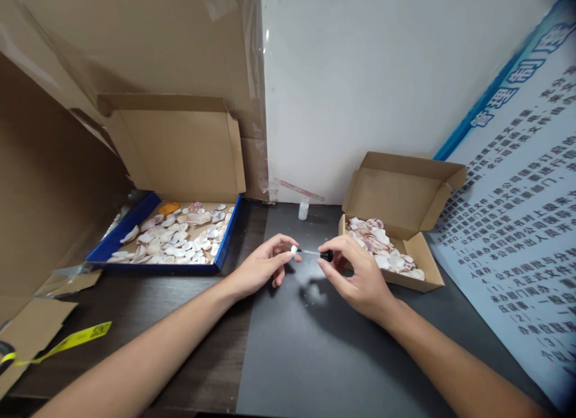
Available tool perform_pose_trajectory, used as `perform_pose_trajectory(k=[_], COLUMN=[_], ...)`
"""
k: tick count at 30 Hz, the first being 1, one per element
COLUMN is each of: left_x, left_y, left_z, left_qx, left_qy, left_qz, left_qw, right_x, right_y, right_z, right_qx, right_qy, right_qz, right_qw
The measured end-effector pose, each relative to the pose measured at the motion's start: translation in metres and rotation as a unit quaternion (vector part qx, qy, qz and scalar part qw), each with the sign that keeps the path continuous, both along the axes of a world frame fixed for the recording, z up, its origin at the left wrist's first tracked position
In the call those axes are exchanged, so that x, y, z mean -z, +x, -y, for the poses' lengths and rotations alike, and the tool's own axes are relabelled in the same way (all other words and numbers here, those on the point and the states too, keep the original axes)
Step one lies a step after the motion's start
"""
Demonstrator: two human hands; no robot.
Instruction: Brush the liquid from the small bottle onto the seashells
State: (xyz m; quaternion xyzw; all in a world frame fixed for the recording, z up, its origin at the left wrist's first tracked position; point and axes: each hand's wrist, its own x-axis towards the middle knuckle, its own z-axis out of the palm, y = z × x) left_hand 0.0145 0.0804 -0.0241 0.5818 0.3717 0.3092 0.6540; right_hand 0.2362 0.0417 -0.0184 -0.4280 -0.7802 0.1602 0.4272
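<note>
Between its thumb and fingertips my left hand point(265, 262) pinches a small white shell point(294, 250). My right hand point(357, 274) grips the black cap of a brush applicator point(326, 256). The thin stem points left, and its dark tip is at the shell; whether they touch I cannot tell. A small clear bottle point(303, 210) with whitish contents stands upright behind my hands, its mouth uncapped. Both hands are held over a dark grey mat point(288, 358).
To the left, an open blue-sided cardboard box point(227, 238) holds many shells. A smaller open cardboard box point(432, 268) with larger shells sits right. Cardboard and white panels point(351, 94) rise behind. A printed banner point(517, 226) slants along the right; a yellow strap point(74, 340) lies left.
</note>
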Motion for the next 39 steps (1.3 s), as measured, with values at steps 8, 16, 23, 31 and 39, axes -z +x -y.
perform_pose_trajectory(k=[8,16,23,31,39], left_x=[0.0014,0.004,0.0004,0.001,0.0048], left_y=[-0.0014,0.0,0.0006,-0.0003,-0.0008], left_z=[0.0,-0.0004,0.0002,0.0004,-0.0005], left_qx=[0.006,-0.002,0.0,-0.004,-0.004], left_qy=[0.006,0.003,-0.003,0.01,-0.004], left_qz=[0.004,0.009,0.005,0.001,-0.012], left_qw=[1.0,1.0,1.0,1.0,1.0], right_x=[0.0016,0.0027,0.0019,0.0027,0.0012], right_y=[-0.0004,-0.0008,-0.001,-0.0009,-0.0006], right_z=[-0.0007,-0.0011,-0.0011,-0.0002,-0.002], right_qx=[0.013,0.009,-0.008,-0.021,-0.002], right_qy=[-0.003,-0.009,-0.013,-0.009,0.002], right_qz=[0.004,0.017,0.017,0.009,0.003], right_qw=[1.0,1.0,1.0,1.0,1.0])
